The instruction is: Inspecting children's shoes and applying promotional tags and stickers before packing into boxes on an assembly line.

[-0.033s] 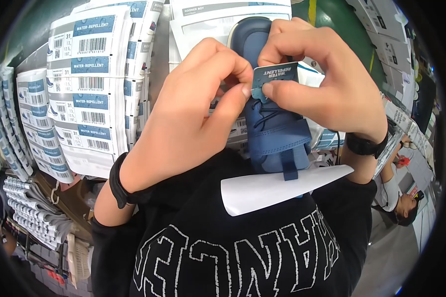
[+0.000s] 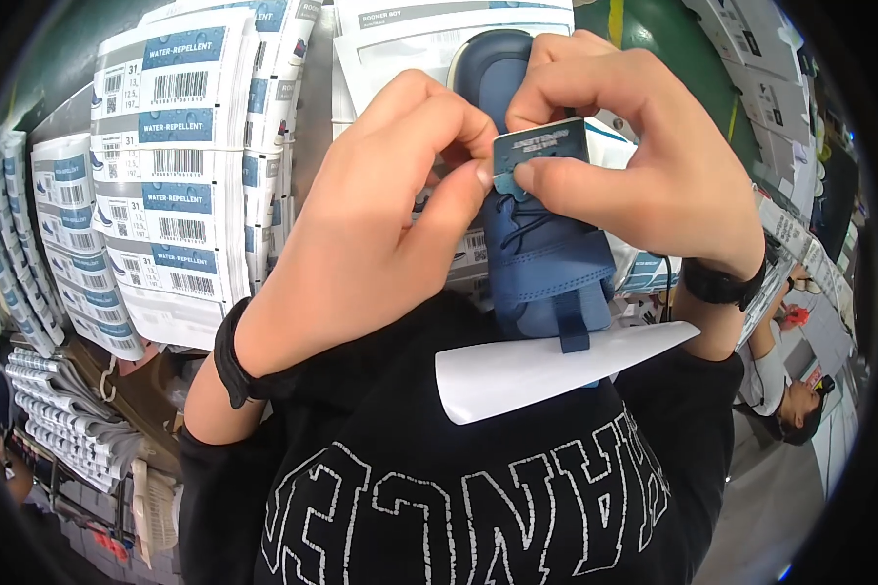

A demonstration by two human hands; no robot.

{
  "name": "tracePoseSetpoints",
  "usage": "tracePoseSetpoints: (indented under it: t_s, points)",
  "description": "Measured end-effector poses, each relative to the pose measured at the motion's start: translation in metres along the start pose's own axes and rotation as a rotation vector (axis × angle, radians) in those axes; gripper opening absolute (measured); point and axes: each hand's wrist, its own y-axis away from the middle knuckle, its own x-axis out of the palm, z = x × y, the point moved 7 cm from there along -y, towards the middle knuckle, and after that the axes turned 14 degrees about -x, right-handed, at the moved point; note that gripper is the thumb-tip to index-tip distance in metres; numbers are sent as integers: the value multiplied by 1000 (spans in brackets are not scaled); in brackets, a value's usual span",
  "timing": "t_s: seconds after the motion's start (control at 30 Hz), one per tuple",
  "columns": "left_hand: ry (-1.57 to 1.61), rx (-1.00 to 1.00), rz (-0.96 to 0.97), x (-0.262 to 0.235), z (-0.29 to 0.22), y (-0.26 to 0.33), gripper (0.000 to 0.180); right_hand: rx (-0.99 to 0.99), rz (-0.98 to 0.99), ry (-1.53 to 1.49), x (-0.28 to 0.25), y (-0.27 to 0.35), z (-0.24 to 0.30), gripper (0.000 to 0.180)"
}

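Note:
A dark blue shoe [image 2: 551, 268] with thin dark laces lies in front of me, toe pointing away. Over its laces is a small blue-green hang tag [image 2: 544, 144], pinched between the thumb and fingers of my right hand [image 2: 649, 146]. The thumb and fingertips of my left hand [image 2: 385, 210] are pressed together at the tag's left edge; what sits between them is too small to make out. A white sheet of paper [image 2: 546, 375] lies by the shoe's heel tab, against my black shirt.
On the left stand banded stacks of white-and-blue printed sheets [image 2: 180, 156] with barcodes. More flat printed pieces [image 2: 458, 19] lie beyond the shoe. A bundled pile [image 2: 68, 419] sits lower left. White boxes [image 2: 751, 58] line the far right, and another person [image 2: 785, 390] is at the right.
The tag has tipped slightly and shifted a little to the left in my fingers. Both hands are otherwise in nearly the same place.

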Motion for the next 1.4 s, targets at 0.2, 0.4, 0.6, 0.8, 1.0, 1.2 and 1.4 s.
tracePoseSetpoints:
  t_s: [0.2, 0.4, 0.6, 0.8, 1.0, 1.2, 1.4]
  points:
    - [12, -17, 4, -1, 4, -1, 11, -10, -4, 39, 2, -2, 1, 14]
    - [64, -4, 5, 1, 7, -1, 8, 78, -27, -86, 1, 4, -10, 15]
    - [68, 12, -1, 0, 5, 0, 8, 63, 28, -162, -2, 2, -12, 15]
    - [64, 19, -11, -1, 6, 1, 9, 67, 30, -109, 0, 3, -11, 17]
    - [-6, 43, -9, 2, 2, 0, 8, 93, 4, -124, -3, 5, -12, 14]
    - [79, 83, -27, 3, 2, 1, 10, 195, 36, -166, -2, 5, -17, 16]
    - [97, -2, -34, 3, 4, 2, 17, 87, -116, -97, 0, 10, -7, 18]
